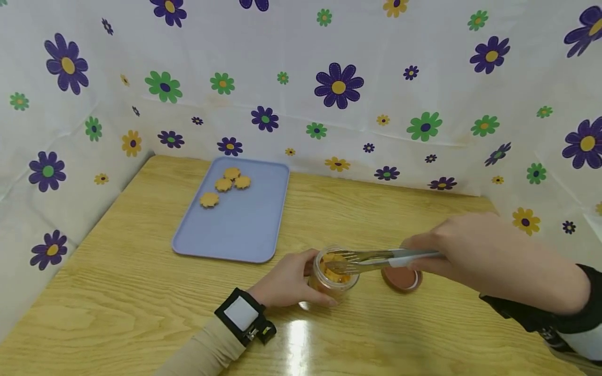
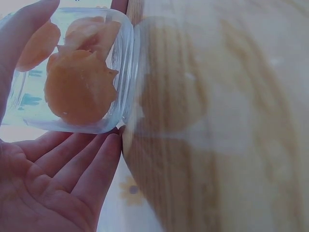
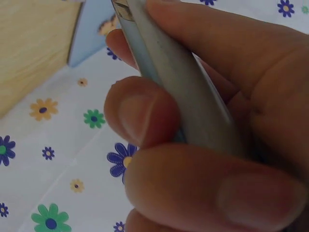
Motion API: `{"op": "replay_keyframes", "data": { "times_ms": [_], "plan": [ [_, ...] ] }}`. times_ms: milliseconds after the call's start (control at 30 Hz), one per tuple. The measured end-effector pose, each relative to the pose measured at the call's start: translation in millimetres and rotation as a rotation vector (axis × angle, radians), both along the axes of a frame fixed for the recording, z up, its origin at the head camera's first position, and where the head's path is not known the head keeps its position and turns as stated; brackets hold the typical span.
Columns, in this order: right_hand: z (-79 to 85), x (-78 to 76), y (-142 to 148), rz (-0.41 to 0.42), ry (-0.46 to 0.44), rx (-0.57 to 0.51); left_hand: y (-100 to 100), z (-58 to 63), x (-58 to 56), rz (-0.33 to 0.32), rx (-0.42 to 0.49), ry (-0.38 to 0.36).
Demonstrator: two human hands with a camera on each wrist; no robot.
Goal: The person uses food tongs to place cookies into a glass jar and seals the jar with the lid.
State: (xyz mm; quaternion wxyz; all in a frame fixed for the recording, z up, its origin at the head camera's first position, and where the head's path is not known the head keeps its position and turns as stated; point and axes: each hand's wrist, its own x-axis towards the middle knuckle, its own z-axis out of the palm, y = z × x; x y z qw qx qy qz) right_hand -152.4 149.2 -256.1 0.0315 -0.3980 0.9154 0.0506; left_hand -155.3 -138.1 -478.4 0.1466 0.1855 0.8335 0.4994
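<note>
My left hand (image 1: 291, 279) grips a clear glass jar (image 1: 335, 292) from its left side, thumb in front and fingers behind. Several orange-brown scalloped cookies (image 2: 79, 87) lie inside the jar, seen through its wall in the left wrist view. My right hand (image 1: 451, 250) holds metal tongs (image 1: 371, 256) by their grey handles (image 3: 183, 82). The tips of the tongs reach into the jar's mouth, among the cookies; whether they pinch one I cannot tell. Partly under the tongs, a brown round lid (image 1: 401, 279) lies on the table to the right of the jar.
A pale blue tray (image 1: 240, 235) stands at the back left of the wooden table (image 1: 117, 292). Toward its far left lie several scalloped cookies (image 1: 223, 185). A white cloth (image 1: 291, 47) with printed flowers hangs behind the table and along both sides.
</note>
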Motion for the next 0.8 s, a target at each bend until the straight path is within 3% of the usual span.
{"op": "replay_keyframes", "data": {
  "times_ms": [467,600,800],
  "plan": [
    [-11.1,-6.8,-9.5,0.053,-0.045,-0.034,0.6,1.9,2.0,-0.003,0.011,-0.001],
    [-11.5,-8.7,-9.3,0.028,-0.062,-0.030,0.5,1.3,2.0,-0.002,0.008,-0.013],
    [-1.0,-14.8,-1.9,-0.043,-0.008,-0.037,-0.5,1.3,2.3,-0.001,0.015,-0.023]
  ]
}}
